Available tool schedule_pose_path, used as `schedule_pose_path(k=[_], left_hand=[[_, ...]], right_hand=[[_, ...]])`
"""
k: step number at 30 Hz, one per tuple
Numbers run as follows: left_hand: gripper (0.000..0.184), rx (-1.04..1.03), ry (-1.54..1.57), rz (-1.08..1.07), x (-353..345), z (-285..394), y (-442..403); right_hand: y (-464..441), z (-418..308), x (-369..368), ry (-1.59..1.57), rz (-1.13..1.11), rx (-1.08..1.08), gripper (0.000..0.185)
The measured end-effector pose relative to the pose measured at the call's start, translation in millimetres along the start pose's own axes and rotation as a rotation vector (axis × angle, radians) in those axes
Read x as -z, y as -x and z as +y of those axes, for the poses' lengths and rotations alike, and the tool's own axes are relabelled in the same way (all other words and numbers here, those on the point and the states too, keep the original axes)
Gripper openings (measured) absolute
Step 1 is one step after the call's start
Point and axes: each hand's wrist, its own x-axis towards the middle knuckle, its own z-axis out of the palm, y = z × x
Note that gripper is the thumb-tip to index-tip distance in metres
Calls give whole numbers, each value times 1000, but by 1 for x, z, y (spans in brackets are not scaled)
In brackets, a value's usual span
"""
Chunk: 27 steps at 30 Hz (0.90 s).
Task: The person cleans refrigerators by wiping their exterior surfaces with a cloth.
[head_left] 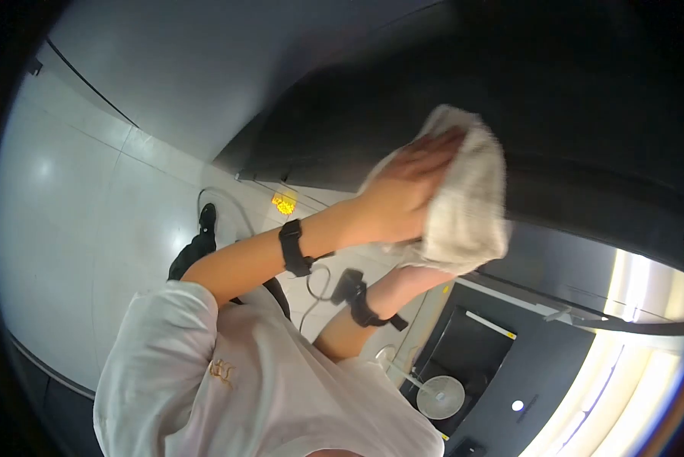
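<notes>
A light beige cloth [467,202] hangs in folds between my hands, in front of a large dark panel [585,99]. My left hand [406,194] lies against it with the fingers pressed into the fabric, closed on the cloth and slightly blurred. Below it, my right hand [425,278] reaches up behind the cloth's lower edge. Only its wrist and lower part show, and the fabric hides its fingers. Each wrist wears a black strap, one on the left [294,247] and one on the right [368,308].
Pale floor tiles [68,228] spread at left, with a black shoe [208,217] on them. A yellow object [284,202] and a cable [319,286] are near my arms. A white round fan [440,397] stands at lower right, by a dark panel and bright lights [631,297].
</notes>
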Motion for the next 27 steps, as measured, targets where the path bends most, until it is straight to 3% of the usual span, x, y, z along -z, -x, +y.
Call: schedule_pose_path(k=[3,5,6,8,9,10,12,14,15,18,20,22,25,27], left_hand=[[60,-80,-47,0,-3,19,-22],[61,-64,-30,-3,4,4,-8],[64,192,-26,-159,9,-13,5],[74,689,394,-171,14,-62,62],[78,734,433,-117,16,-74,78],[82,776,473,-59,19,-86,93],[86,450,-151,-164,21,-83,104],[84,363,-123,-147,11,-56,60],[80,176,-145,-146,6,-37,32],[72,144,45,-278,9,-23,-11],[69,254,178,-382,22,-34,-1],[65,480,325,-467,46,-57,45],[60,745,372,-481,79,-108,146],[56,726,256,-404,75,-123,175]], right_hand=[[-2,-11,-13,219,-11,146,56],[13,54,-6,221,-45,144,56],[21,104,-1,139,-57,86,57],[35,199,23,-203,-50,-135,58],[40,235,33,-329,-37,-206,58],[41,220,29,-275,-9,-221,59],[44,171,24,-155,44,-258,60],[35,112,3,13,14,-134,62],[27,68,-1,144,-29,-4,63],[19,63,12,187,-196,305,58],[29,77,3,421,-210,545,55],[56,83,-12,652,-144,636,53],[66,138,4,462,-57,519,51],[66,165,4,306,20,451,50]])
